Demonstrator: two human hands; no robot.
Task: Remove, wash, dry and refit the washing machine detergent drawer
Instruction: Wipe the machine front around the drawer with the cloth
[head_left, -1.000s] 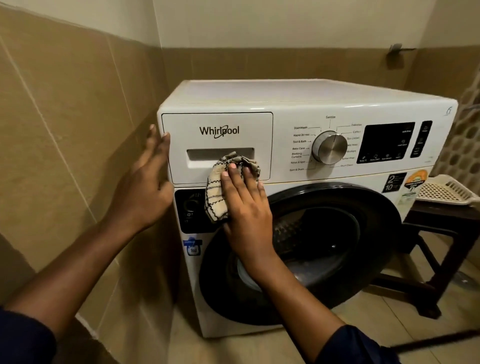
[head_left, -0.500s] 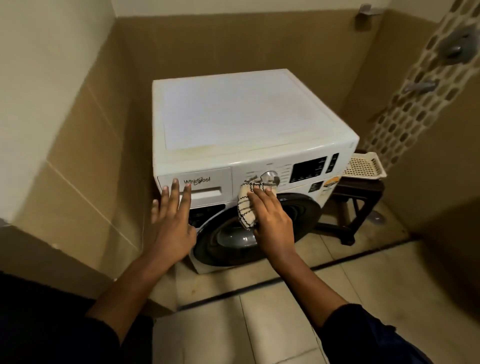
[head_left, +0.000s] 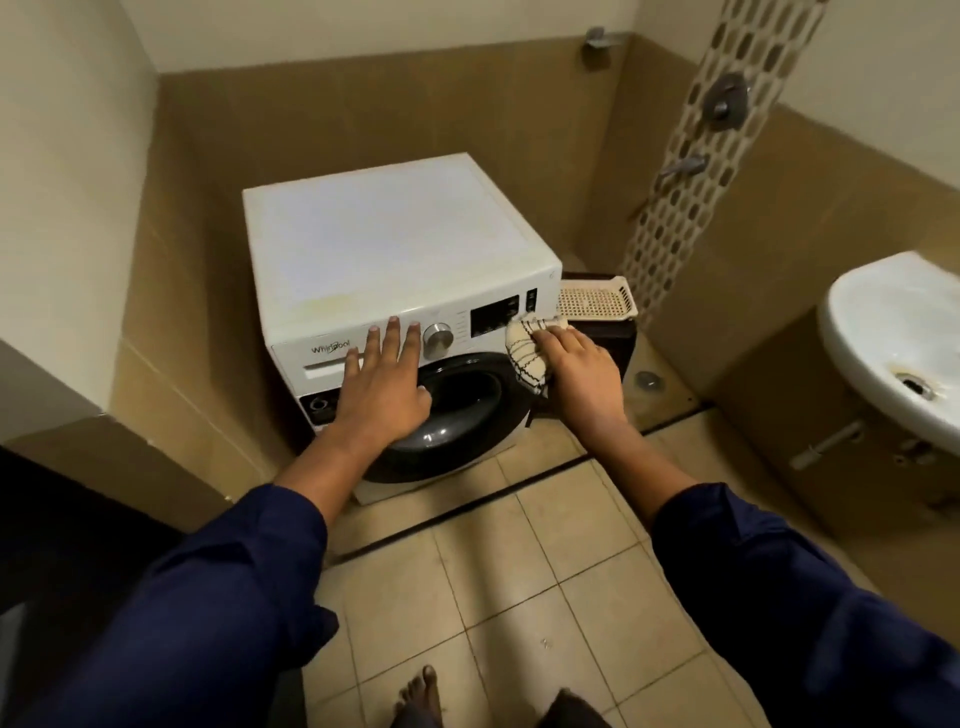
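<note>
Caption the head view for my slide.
Right hand holds a checked cream cloth by the white front-loading washing machine, its white detergent drawer closed, left hand spread open.

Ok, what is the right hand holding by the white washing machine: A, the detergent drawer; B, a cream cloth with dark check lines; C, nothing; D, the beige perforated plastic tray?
B: the right hand grips the cream cloth with dark check lines, bunched in its grasp.
</note>
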